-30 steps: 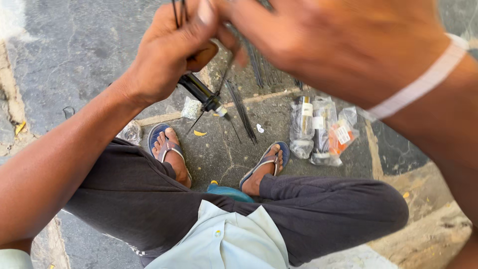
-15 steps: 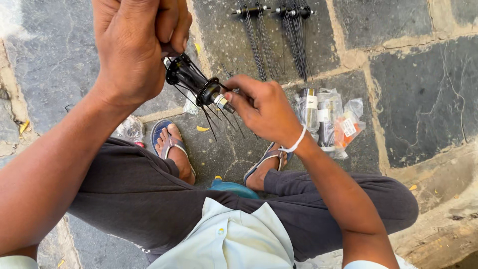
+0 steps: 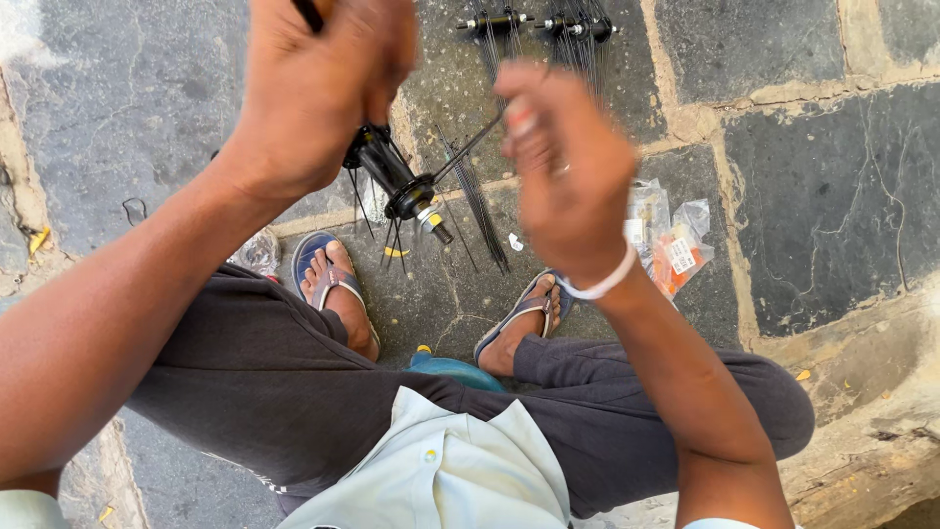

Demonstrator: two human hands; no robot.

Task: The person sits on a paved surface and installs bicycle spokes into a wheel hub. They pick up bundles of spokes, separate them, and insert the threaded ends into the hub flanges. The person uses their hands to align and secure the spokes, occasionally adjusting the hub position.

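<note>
Single head-worn view, straight down, close over raised hands, stone floor (image 3: pixel 822 196) beyond.

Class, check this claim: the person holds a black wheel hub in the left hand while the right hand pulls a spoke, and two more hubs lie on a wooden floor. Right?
Not quite. In the head view the two other hubs lie on stone paving, not wood. The left hand does hold the black hub; the right hand grips a spoke.

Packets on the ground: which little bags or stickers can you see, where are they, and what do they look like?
Clear bags: on the stone floor, right of the right foot, crinkly see-through plastic with a small white label.
Orange packet: beside them, partly under clear plastic, with a white label.
Crumpled plastic: by the left foot, clear, contents too blurred to tell.
</note>
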